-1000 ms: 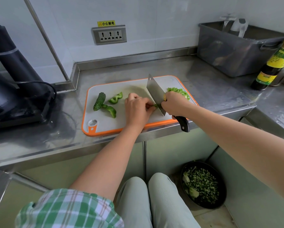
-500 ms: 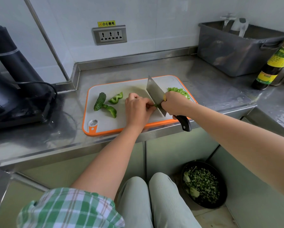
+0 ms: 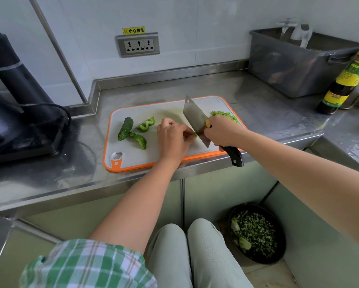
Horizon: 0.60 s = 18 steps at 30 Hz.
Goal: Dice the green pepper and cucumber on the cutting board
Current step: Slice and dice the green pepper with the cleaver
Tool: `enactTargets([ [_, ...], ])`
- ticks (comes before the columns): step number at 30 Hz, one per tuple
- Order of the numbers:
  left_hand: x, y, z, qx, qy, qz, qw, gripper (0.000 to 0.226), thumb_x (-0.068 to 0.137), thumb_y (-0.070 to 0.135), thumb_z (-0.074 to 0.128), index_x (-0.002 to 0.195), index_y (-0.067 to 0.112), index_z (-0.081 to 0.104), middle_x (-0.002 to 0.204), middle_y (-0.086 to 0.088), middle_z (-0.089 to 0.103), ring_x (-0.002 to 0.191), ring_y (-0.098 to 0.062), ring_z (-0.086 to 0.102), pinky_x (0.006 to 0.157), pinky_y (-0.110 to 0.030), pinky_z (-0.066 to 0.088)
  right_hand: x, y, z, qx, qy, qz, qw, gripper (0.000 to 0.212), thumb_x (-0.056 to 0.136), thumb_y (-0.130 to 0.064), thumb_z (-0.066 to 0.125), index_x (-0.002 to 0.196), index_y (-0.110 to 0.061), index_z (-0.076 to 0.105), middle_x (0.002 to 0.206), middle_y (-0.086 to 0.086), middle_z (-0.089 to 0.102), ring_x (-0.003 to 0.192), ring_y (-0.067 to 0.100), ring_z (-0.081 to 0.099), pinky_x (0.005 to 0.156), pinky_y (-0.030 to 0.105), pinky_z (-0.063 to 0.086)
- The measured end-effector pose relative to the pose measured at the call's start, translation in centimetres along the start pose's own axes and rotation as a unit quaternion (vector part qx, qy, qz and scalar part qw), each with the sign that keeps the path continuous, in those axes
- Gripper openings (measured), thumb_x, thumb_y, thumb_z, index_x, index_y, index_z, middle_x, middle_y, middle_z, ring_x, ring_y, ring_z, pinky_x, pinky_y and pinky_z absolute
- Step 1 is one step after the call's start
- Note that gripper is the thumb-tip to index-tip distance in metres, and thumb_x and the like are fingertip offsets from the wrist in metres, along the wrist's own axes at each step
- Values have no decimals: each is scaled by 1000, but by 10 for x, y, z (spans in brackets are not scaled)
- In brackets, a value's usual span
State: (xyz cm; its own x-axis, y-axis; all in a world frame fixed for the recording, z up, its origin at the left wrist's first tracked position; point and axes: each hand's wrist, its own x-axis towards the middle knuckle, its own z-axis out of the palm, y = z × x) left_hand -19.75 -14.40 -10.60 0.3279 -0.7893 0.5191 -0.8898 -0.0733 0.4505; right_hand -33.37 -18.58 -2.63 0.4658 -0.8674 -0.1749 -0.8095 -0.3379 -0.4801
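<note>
While the cleaver stands edge-down near the front edge of the cutting board, almost nothing has shifted over the last second: blade and hands keep the same places. This suggests short chopping strokes on one piece, with the dicing mid-course rather than near its end.

The right hand is wrapped around the cleaver where blade meets handle. The left hand has curled fingers pinching a small green pepper strip against the board, right beside the blade.

Diced pepper is heaped toward the board's right edge, partly hidden by the right hand. Toward the left edge, a short cucumber lies uncut against one of two large pepper pieces, so most of the work remains.

Containers:
- A grey tub sits at the counter's back right corner. Its contents cannot be made out.
- A dark bowl on the floor below the counter's front edge holds finely chopped greens and a few pale leaf scraps.
</note>
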Motion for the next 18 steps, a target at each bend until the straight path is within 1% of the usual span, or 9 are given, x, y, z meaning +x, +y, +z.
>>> enactTargets([
  [2,0,0,0,0,-3,-1,1000,10,72,31,78,79,25,77,70,8,69,88,-24,47,78,-36,37,2,-1,3,-5,-2,4,1000,10,85,-1,38,79,-3,46,62,13,51,43,26,52,41,22,40],
  [6,-1,0,-2,-7,-3,2,1000,11,71,31,78,81,26,77,70,8,68,88,-24,46,77,-34,34,7,-1,10,21,9,12,1000,13,85,0,39,73,-6,41,65,14,52,48,29,54,44,26,43],
  [9,-1,0,-2,-9,-7,5,1000,11,74,31,75,83,26,77,71,9,69,89,-23,46,78,-34,34,9,3,12,56,24,16,998,14,86,-1,38,74,-10,38,67,14,52,48,29,53,45,27,43],
  [12,-1,-1,-2,-8,-10,3,1000,11,74,27,72,83,25,77,71,9,70,90,-24,47,79,-33,35,7,6,7,73,35,18,997,9,86,-2,37,81,-8,41,66,13,51,43,26,51,40,24,41],
  [13,-1,-1,-1,-10,-7,1,1000,11,72,24,72,82,24,77,71,9,69,89,-23,47,79,-34,36,5,6,5,69,33,16,997,8,86,-2,37,83,-6,43,66,13,51,42,26,50,40,23,41],
  [15,-2,-1,-1,-14,2,-5,1000,10,69,19,74,78,22,76,68,10,67,87,-23,48,78,-35,40,2,3,1,49,20,11,999,8,87,-2,39,81,-7,42,65,12,52,41,25,51,38,21,39],
  [18,-1,-1,0,2,1,-1,1000,6,69,19,74,74,22,76,66,9,67,85,-24,48,74,-36,42,-2,-2,0,9,-2,-4,1000,8,86,-2,40,80,-4,45,61,11,51,41,25,52,37,20,36],
])
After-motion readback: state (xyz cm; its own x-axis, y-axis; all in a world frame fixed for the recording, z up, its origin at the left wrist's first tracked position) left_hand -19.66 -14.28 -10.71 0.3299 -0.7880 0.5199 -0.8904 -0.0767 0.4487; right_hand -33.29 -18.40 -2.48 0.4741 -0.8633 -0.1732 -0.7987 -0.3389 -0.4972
